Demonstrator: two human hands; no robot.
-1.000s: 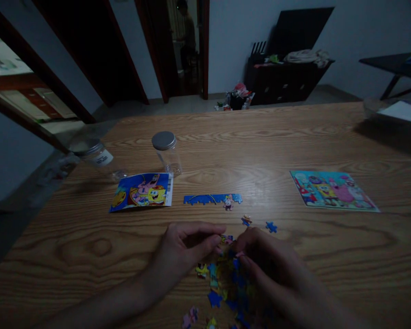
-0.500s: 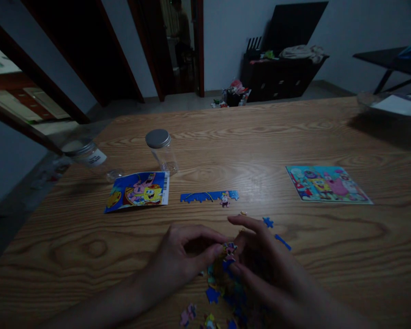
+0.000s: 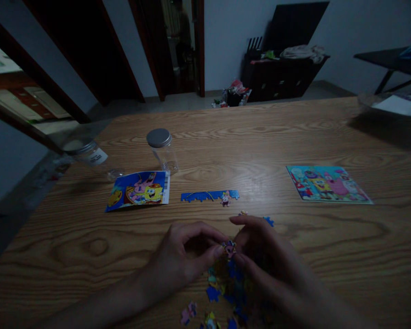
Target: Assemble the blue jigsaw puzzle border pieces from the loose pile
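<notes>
Since the earlier view, my right hand has moved a little to the right, and the long blue puzzle piece beside it does not show now. Between my hands I see a small pink star-figure puzzle piece, held above the loose puzzle pieces. My left hand is closed on it with the thumb and fingers. My right hand is half closed and touches it, but I cannot tell if it grips. Farther on the wooden table lie a joined strip of blue pieces, a picture card and a clear jar with silver lid.
</notes>
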